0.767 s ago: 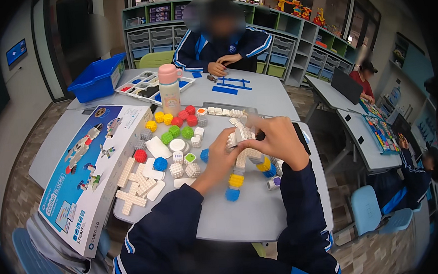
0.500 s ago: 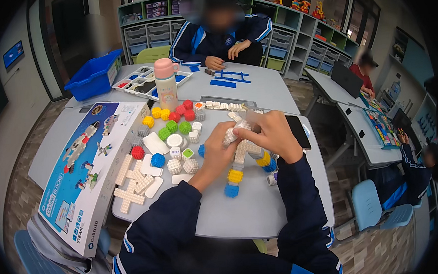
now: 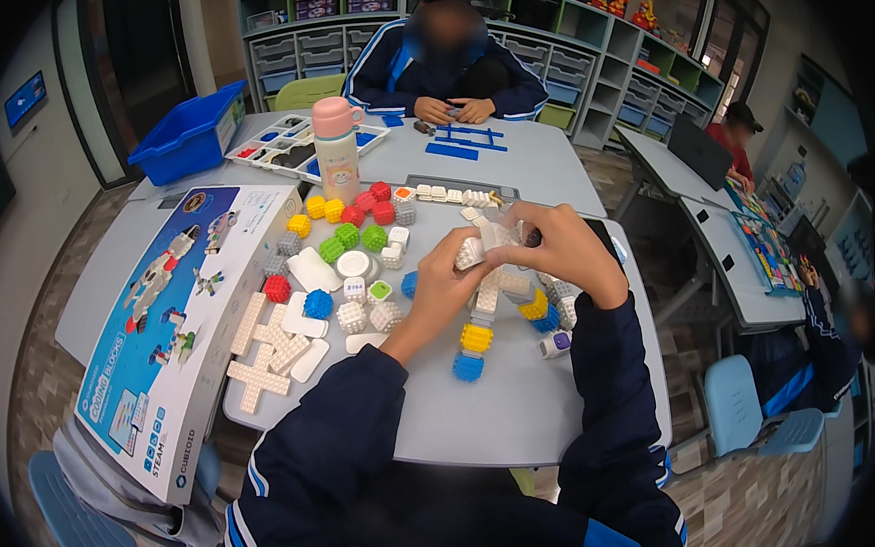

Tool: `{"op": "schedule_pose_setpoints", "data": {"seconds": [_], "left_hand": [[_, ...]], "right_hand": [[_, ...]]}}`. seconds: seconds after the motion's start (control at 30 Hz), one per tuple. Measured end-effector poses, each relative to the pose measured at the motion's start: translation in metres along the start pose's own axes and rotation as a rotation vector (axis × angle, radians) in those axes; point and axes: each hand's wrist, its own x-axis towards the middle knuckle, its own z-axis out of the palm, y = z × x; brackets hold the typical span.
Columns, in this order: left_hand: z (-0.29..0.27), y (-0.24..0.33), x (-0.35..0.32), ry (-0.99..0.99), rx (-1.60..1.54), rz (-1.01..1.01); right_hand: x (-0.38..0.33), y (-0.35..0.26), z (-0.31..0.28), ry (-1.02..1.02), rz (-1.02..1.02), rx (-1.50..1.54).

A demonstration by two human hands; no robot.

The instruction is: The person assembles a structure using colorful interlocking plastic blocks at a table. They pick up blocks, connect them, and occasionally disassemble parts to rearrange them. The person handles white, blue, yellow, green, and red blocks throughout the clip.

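My left hand [image 3: 437, 292] is closed round a white studded block [image 3: 469, 253]. Against it, my right hand [image 3: 572, 253] pinches a pale, partly see-through piece [image 3: 498, 237]; its exact kind is unclear. Just below my fingers lies a block build with a white studded beam [image 3: 486, 293], a yellow block [image 3: 477, 338] and a blue end block [image 3: 467, 368]. A second arm of that build carries a yellow block [image 3: 534, 306] and a blue block [image 3: 547, 319]. My fingers hide part of the build, so I cannot tell whether the held pieces join it.
Left of my hands lie red blocks [image 3: 382, 213], green blocks [image 3: 332, 249] and white beams [image 3: 260, 378]. A large box [image 3: 185, 329], a bottle [image 3: 336, 159], a sorting tray [image 3: 268, 159] and a blue bin [image 3: 187, 138] stand beyond. Opposite, a person [image 3: 445, 62] handles small parts.
My right hand's fingers have spread wider around the pale piece, showing more of it. The person opposite has brought both hands together. The whole view has shifted slightly.
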Motion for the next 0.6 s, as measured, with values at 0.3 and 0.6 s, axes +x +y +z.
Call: {"op": "schedule_pose_setpoints", "data": {"seconds": [0.3,0.6], "left_hand": [[0.0024,-0.0031,-0.0022,0.085,0.108,0.184],[-0.0012,-0.0071,0.0027,0.068,0.098,0.266]], "right_hand": [[0.0032,0.0002,0.0065,-0.061,0.104,0.166],[0.0025,0.0005,0.0033,-0.178,0.295,0.276]]}}
